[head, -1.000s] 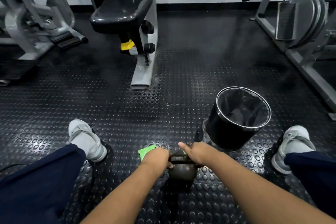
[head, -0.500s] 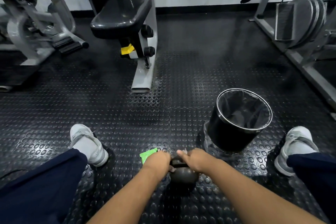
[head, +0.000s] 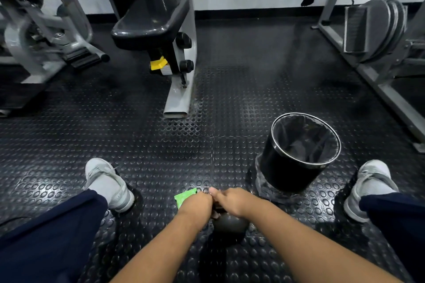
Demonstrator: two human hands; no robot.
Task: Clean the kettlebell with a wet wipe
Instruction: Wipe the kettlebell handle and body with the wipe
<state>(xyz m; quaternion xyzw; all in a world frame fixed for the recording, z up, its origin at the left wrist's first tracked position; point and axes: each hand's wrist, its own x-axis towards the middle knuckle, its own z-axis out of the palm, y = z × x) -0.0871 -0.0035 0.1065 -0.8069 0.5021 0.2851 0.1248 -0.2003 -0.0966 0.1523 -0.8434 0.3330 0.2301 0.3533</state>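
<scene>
Dark kettlebell point(head: 230, 225), on the floor point(head: 161, 145) between my shoes point(head: 108, 181) near the bin point(head: 287, 167), could tip or roll onto the green packet point(head: 184, 196) if my left grip point(head: 197, 204) and right grip point(head: 232, 202), both curled round its handle, tug unevenly.

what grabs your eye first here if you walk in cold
Two bare forearms meet low in the middle, the left hand and right hand closed over a dark kettlebell on the studded floor. A bright green packet peeks out just beyond the left hand, and a black lined bin stands to the right.
</scene>
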